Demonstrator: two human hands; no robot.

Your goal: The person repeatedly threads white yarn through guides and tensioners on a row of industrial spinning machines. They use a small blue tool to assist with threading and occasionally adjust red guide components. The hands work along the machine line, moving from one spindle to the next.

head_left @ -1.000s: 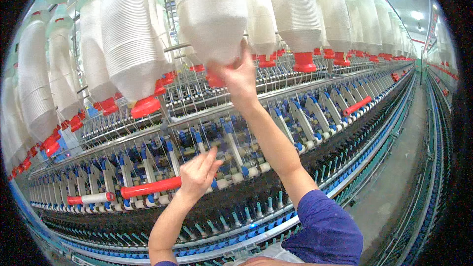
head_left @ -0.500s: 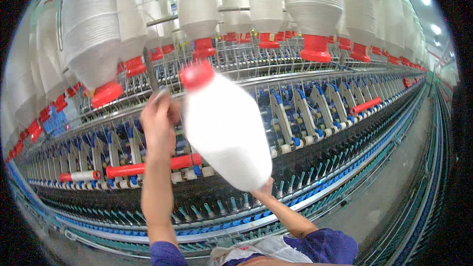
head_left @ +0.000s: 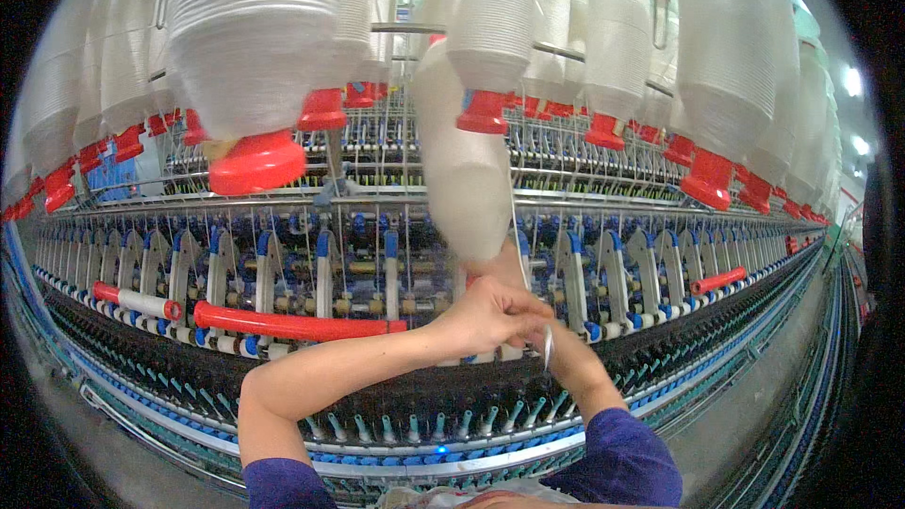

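Note:
A full white roving bobbin (head_left: 467, 193) stands nearly upright among the hanging bobbins, its top partly hidden behind one of them. My right hand (head_left: 509, 269) grips its lower end from below, and a bit of red shows there. In front of that hand, crossing my right wrist, my left hand (head_left: 490, 316) is closed in a pinch. A short white strand of roving (head_left: 549, 349) dangles at its fingertips. Another thin strand runs down along the bobbin's right side.
Rows of white bobbins with red ends hang overhead, one large bobbin (head_left: 255, 38) close at the left. Behind my hands runs the spinning frame with its grey arms (head_left: 575, 273). A long red tube (head_left: 292, 320) and a shorter red tube (head_left: 718, 281) lie on it. Green spindles (head_left: 438, 426) line its front.
My right hand has raised the bobbin from a tilted position to nearly upright, up among the hanging ones. My left hand has come down and right, across my right wrist. The view has shifted.

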